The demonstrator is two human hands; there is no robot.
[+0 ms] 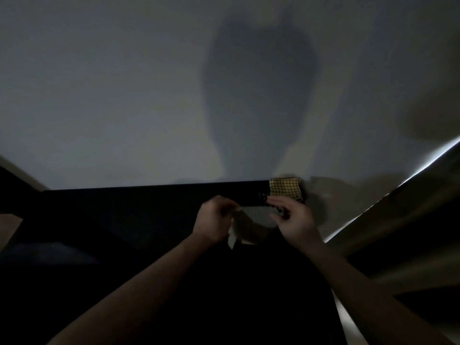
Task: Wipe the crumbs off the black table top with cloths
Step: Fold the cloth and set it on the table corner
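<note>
Dim room, pale wall [124, 95] carrying a head-shaped shadow behind a black counter [124, 220]; no crumbs can be made out on the dark surface, and no containers are visible. Left hand [212, 220] pinches a pale, crumpled soft cloth [242, 227] held just above the counter, likely being gathered or refolded for a wipe. Right hand [293, 217] is spread with fingers fairly straight beside that cloth, holding nothing clearly; a yellow checked folded cloth [285, 189] lies at the far counter edge, apparently parked in reserve.

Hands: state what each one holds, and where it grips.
The left hand grips a pale cloth by its upper left edge. The right hand hovers beside it with straight fingers, holding nothing.
</note>
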